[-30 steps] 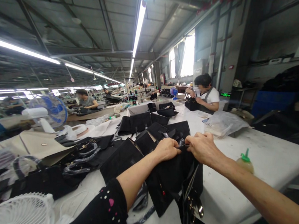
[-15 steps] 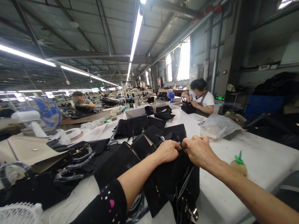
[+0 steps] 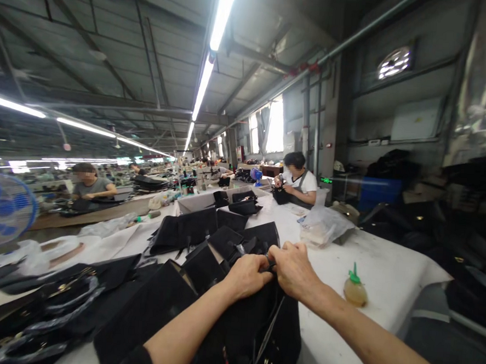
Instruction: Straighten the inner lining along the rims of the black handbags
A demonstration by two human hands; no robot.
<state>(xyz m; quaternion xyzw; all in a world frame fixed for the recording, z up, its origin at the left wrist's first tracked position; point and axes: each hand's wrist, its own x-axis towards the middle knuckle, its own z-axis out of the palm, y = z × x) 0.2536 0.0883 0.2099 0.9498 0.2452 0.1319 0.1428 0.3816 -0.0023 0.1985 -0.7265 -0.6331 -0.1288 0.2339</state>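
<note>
My left hand (image 3: 247, 277) is closed, its fingers pinching the upper edge of a black handbag (image 3: 245, 319). Right beside it, my right hand (image 3: 296, 270) grips the same edge, with fingers curled and thumb hidden. What exactly lies between the fingertips is too small to make out. The bag hangs below both hands, with metal fittings near its bottom in view. Close to my left forearm lie several black bag pieces (image 3: 139, 304). Further left are bags with plastic-wrapped handles (image 3: 60, 308).
A glue bottle (image 3: 355, 290) with a green nozzle stands on the white table (image 3: 327, 341) to the right. Beyond it lies a clear plastic bag (image 3: 325, 225). A co-worker (image 3: 298, 182) sits at the far side. At left is a blue fan (image 3: 5, 208).
My view has swung to the right and up, so the scene shifts left. Both hands keep their grip on the bag's edge, close together.
</note>
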